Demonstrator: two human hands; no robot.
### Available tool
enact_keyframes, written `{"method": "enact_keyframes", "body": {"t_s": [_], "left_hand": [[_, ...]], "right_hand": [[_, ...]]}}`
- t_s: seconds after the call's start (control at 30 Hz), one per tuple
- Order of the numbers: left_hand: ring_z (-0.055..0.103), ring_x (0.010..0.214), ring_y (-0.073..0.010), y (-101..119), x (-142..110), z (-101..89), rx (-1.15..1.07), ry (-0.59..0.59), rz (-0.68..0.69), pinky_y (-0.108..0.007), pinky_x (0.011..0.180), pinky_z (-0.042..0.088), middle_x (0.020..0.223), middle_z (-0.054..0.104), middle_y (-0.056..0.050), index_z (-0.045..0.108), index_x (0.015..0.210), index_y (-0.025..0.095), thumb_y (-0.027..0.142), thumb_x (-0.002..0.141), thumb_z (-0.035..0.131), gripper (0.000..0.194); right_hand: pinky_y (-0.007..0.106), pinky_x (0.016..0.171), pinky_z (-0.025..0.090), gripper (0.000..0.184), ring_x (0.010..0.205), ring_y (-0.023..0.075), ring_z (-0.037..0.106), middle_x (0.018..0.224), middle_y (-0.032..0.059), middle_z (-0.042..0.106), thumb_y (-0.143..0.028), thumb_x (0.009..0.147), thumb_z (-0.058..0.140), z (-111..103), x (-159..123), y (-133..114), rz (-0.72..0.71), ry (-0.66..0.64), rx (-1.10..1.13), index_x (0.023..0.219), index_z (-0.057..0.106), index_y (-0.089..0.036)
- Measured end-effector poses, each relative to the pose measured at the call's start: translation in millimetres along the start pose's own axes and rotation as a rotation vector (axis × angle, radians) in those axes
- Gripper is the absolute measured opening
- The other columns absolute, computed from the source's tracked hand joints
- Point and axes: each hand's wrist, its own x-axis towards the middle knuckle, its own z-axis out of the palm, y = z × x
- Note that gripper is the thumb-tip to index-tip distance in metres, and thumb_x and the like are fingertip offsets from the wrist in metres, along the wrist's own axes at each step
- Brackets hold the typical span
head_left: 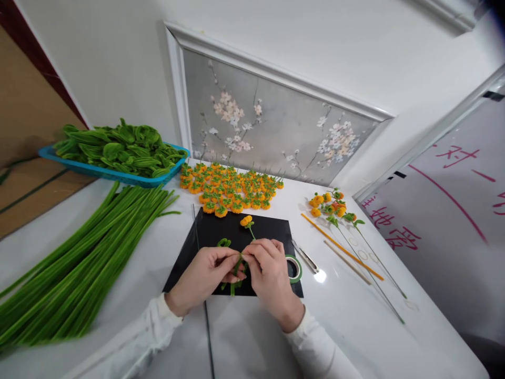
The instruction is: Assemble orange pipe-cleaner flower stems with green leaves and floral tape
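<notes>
My left hand is closed, its thumb and forefinger pinching a fuzzy green pipe cleaner. Fingertip to fingertip with it, my right hand is closed on the same pipe cleaner. The fingers partly cover the piece, so its full shape is hidden. An orange pompom flower on a thin green stem stands just beyond my right fingers; whether they grip that stem, I cannot tell. A looped green piece shows behind my left hand. Both hands are over a black mat.
Green tape and tweezers lie right of the mat. Behind it are several orange flower heads. Long green pipe cleaners and a blue tray of green leaves occupy the left. Flower stems and sticks lie right.
</notes>
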Motion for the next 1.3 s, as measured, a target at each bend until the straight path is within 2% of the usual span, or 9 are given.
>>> {"method": "enact_keyframes", "body": {"t_s": [0.13, 0.3, 0.67, 0.73, 0.83, 0.9, 0.97, 1.1, 1.3], "left_hand": [[0.061, 0.062, -0.0116, -0.1, -0.3, -1.2, -0.105, 0.010, -0.041, -0.020, 0.058, 0.050, 0.067, 0.063, -0.001, 0.066, 0.072, 0.013, 0.040, 0.076, 0.065, 0.027], [0.058, 0.061, -0.0088, 2.8, -2.3, -3.7, -0.247, -0.035, -0.099, -0.017, 0.056, 0.047, 0.067, 0.060, 0.000, 0.065, 0.070, 0.012, 0.036, 0.074, 0.070, 0.025], [0.057, 0.059, -0.0083, 8.4, -5.9, -7.6, -0.250, -0.161, -0.119, -0.016, 0.054, 0.043, 0.065, 0.060, 0.000, 0.062, 0.072, 0.013, 0.039, 0.082, 0.061, 0.029], [0.059, 0.063, -0.0102, 8.1, -5.5, -9.0, -0.187, -0.169, -0.090, -0.018, 0.057, 0.045, 0.068, 0.061, -0.001, 0.062, 0.075, 0.013, 0.040, 0.084, 0.057, 0.029], [0.060, 0.066, -0.0124, 8.1, -4.9, -9.5, -0.041, -0.146, -0.001, -0.022, 0.061, 0.047, 0.071, 0.061, -0.001, 0.062, 0.077, 0.015, 0.040, 0.087, 0.053, 0.028], [0.059, 0.066, -0.0126, 8.6, -4.6, -8.7, 0.074, -0.104, 0.080, -0.022, 0.060, 0.047, 0.070, 0.059, 0.000, 0.061, 0.075, 0.016, 0.038, 0.088, 0.050, 0.028], [0.057, 0.064, -0.0127, 8.8, -4.3, -7.9, 0.201, -0.070, 0.162, -0.022, 0.059, 0.045, 0.069, 0.058, 0.001, 0.061, 0.074, 0.017, 0.036, 0.089, 0.047, 0.028], [0.054, 0.062, -0.0134, 6.7, -4.5, -7.4, 0.397, -0.042, 0.256, -0.023, 0.058, 0.043, 0.067, 0.059, 0.000, 0.063, 0.079, 0.018, 0.033, 0.091, 0.042, 0.029], [0.054, 0.058, -0.0133, 4.2, -5.0, -3.2, 0.413, -0.020, 0.223, -0.023, 0.056, 0.043, 0.063, 0.059, 0.001, 0.060, 0.075, 0.018, 0.034, 0.090, 0.042, 0.029]], "right_hand": [[0.036, 0.083, 0.033, 0.020, 0.082, 0.0145, 0.057, 0.090, 0.0031, 0.066, -0.008, 0.090, 0.046, -2.4, -0.1, 2.1, -0.164, -0.011, -0.108, 0.090, 0.063, -0.019], [0.035, 0.084, 0.036, 0.024, 0.087, 0.0137, 0.058, 0.092, 0.0028, 0.067, -0.007, 0.091, 0.044, -9.5, 5.0, 5.1, -0.300, -0.034, -0.033, 0.095, 0.064, -0.020], [0.036, 0.085, 0.040, 0.022, 0.090, 0.0152, 0.060, 0.095, -0.0005, 0.072, -0.016, 0.093, 0.049, -21.9, 6.7, 13.7, -0.386, -0.139, 0.040, 0.098, 0.067, -0.026], [0.036, 0.083, 0.042, 0.024, 0.087, 0.0156, 0.061, 0.093, 0.0004, 0.072, -0.014, 0.092, 0.048, -21.8, 7.0, 11.8, -0.339, -0.113, 0.094, 0.096, 0.068, -0.027], [0.033, 0.076, 0.045, 0.021, 0.078, 0.0154, 0.062, 0.086, 0.0025, 0.071, -0.014, 0.089, 0.051, -21.3, 7.5, 6.1, -0.122, -0.067, 0.229, 0.096, 0.068, -0.024], [0.031, 0.073, 0.046, 0.015, 0.074, 0.0149, 0.062, 0.082, 0.0024, 0.070, -0.017, 0.087, 0.055, -21.4, 7.8, 2.5, 0.027, -0.080, 0.287, 0.094, 0.068, -0.022], [0.029, 0.071, 0.046, 0.010, 0.072, 0.0146, 0.062, 0.079, 0.0017, 0.070, -0.020, 0.085, 0.058, -21.8, 8.3, 0.5, 0.114, -0.118, 0.298, 0.086, 0.068, -0.021], [0.028, 0.067, 0.042, 0.010, 0.066, 0.0141, 0.059, 0.073, 0.0002, 0.068, -0.022, 0.083, 0.061, -21.4, 8.8, 0.6, 0.170, -0.172, 0.239, 0.075, 0.066, -0.021], [0.030, 0.067, 0.035, 0.012, 0.065, 0.0138, 0.057, 0.069, -0.0008, 0.065, -0.021, 0.083, 0.061, -15.8, 3.5, -1.2, 0.097, -0.146, 0.027, 0.071, 0.062, -0.020]]}}
